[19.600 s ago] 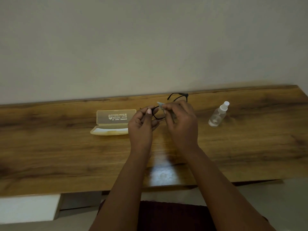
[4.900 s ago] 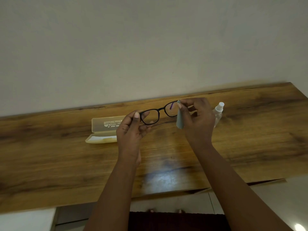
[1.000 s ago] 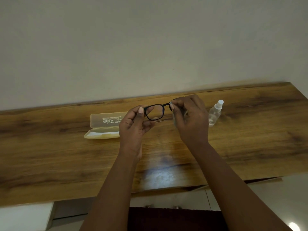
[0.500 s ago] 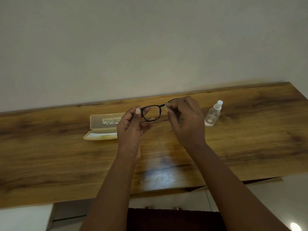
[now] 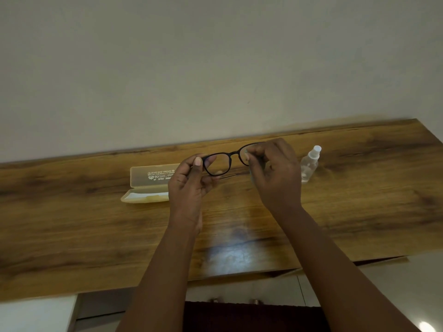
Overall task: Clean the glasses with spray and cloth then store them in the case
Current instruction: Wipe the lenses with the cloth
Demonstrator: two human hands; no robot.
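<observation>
We are looking down at a wooden table (image 5: pixel 359 212) set against a plain wall (image 5: pixel 215 56). Farthest left, the case (image 5: pixel 153 185) is lying open on the table, its translucent lid standing up with printed text facing us and its tray lying in front of the lid. Just right of the case, the left hand (image 5: pixel 189 185) is pinching the left end of the glasses (image 5: pixel 227 161) between thumb and curled fingers. We are holding the glasses up above the table, well clear of the case, with the black frame running level from one hand to the other and tilting slightly upward to the right. The left lens is showing in full; the right lens is partly hidden. The right hand (image 5: pixel 273 171) is gripping that right lens with curled fingers and thumb. A pale strip of the cloth (image 5: pixel 252 174) is showing below the thumb; the remainder is hidden in the hand. Farthest right, the spray (image 5: pixel 309 167) is standing on the table, a clear bottle with a white cap, close beside the right hand but not touching it.
</observation>
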